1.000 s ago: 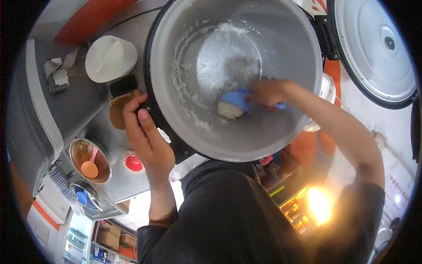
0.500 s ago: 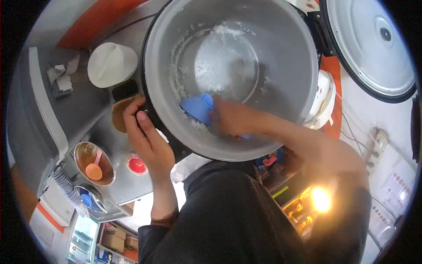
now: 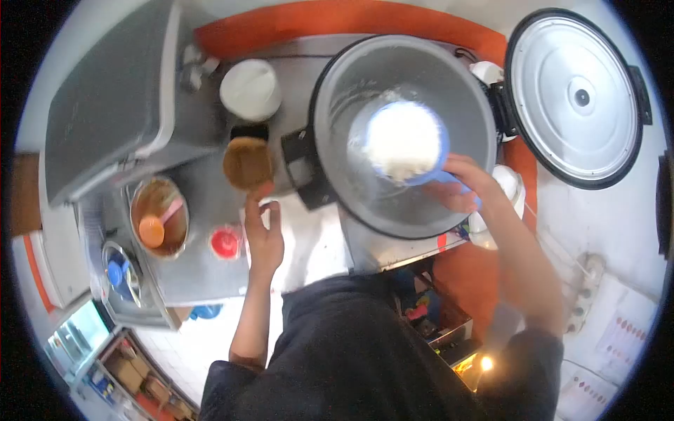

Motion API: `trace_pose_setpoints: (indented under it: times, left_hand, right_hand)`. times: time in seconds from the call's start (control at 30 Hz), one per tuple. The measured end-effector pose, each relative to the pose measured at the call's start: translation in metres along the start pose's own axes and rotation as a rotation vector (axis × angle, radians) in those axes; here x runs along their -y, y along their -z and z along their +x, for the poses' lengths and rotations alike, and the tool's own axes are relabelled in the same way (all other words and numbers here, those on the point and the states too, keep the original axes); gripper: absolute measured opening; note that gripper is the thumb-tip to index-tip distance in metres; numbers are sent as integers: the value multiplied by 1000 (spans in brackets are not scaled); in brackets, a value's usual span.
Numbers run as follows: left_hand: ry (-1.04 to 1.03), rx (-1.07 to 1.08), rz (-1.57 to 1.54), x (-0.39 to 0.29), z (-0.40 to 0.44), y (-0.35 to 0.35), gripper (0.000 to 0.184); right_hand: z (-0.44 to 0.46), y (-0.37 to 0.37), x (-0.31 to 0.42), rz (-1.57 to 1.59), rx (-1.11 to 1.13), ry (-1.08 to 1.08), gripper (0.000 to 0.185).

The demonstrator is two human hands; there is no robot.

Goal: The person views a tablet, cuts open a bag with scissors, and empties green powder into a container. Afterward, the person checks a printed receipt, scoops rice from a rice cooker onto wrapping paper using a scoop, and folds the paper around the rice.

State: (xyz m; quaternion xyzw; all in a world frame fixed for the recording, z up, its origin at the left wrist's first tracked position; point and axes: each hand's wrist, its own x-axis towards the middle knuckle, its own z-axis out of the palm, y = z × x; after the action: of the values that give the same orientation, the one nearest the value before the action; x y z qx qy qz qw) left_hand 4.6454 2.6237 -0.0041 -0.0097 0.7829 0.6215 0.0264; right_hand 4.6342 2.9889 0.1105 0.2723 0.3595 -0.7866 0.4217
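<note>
My right hand [image 3: 467,186] is closed around the handle of a blue scoop [image 3: 441,151], which is full of white rice [image 3: 404,140] and held over the mouth of a large grey rice cooker [image 3: 460,91]. Bits of rice cling to the cooker's inner wall and bottom. My left hand [image 3: 264,242] is open above the counter, holding nothing. Its index fingertip is at the lower edge of a brown round item [image 3: 247,163]; whether they touch, I cannot tell. Under and beside that hand lies a white sheet [image 3: 316,242].
The cooker's lid [image 3: 547,105] stands raised at the right. On the counter are a white round container [image 3: 250,90], a metal bowl with an orange ladle [image 3: 151,230] and a small red-filled dish [image 3: 225,242]. A grey cabinet [image 3: 105,98] stands at the left.
The scoop has come up from the cooker's lower wall, now filled with rice. My left hand has moved from the cooker's rim to the counter below the brown item. The view has shifted.
</note>
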Motion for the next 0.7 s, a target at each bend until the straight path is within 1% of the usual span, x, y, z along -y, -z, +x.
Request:
trace_pose_setpoints:
  times: [0.03, 0.1, 0.13, 0.17, 0.23, 0.27, 0.3, 0.33, 0.37, 0.4, 0.47, 0.5, 0.53, 0.57, 0.6, 0.67, 0.7]
  left_hand:
    - [76, 80, 149, 22, -24, 14, 26]
    - [9, 129, 373, 68, -72, 35, 18]
    - [-108, 156, 509, 97, -95, 46, 16]
    - [-109, 220, 587, 119, -119, 57, 17]
    - [-120, 325, 686, 142, -155, 73, 19]
    - [-98, 414, 667, 160, -171, 80, 24]
    - [-93, 396, 671, 166, -182, 83, 24]
    - [-172, 426, 779, 167, -193, 84, 28]
    - [-255, 461, 885, 168, -202, 86, 32]
    - [-210, 505, 882, 169, -207, 89, 40]
    - [-232, 496, 873, 169, -212, 91, 42]
    - [-252, 502, 859, 169, -214, 92, 43]
    - [-247, 534, 845, 171, -214, 95, 45]
    - [-249, 522, 853, 175, -214, 96, 45]
    - [-276, 537, 849, 180, -214, 98, 45]
    - [-306, 556, 858, 188, -218, 101, 45]
    - [-317, 578, 879, 190, -219, 100, 45]
  right_hand:
    - [-11, -11, -15, 33, 24, 55, 31]
    - [-21, -26, -66, 110, 74, 151, 34]
    - [-23, -33, -96, 136, 123, 188, 36]
    - [-24, -44, -120, 146, 143, 186, 34]
    - [-13, -74, -170, 216, 126, 64, 31]
    - [1, -83, -194, 248, 103, -10, 29]
    - [19, -87, -216, 286, 91, -78, 28]
    - [40, -84, -239, 306, 114, -126, 26]
    - [63, -80, -258, 178, 58, -88, 23]
    - [82, -83, -272, 78, -109, -59, 25]
    - [118, -87, -295, -256, -251, 127, 35]
    - [139, -80, -311, -259, -244, 132, 35]
    - [165, -68, -328, -772, -489, 476, 42]
    - [185, -57, -342, -1281, -729, 826, 53]
    - [198, -45, -353, -1279, -719, 836, 53]
    - [215, -23, -373, -1864, -708, 540, 63]
    - [218, -16, -380, -1854, -710, 547, 63]
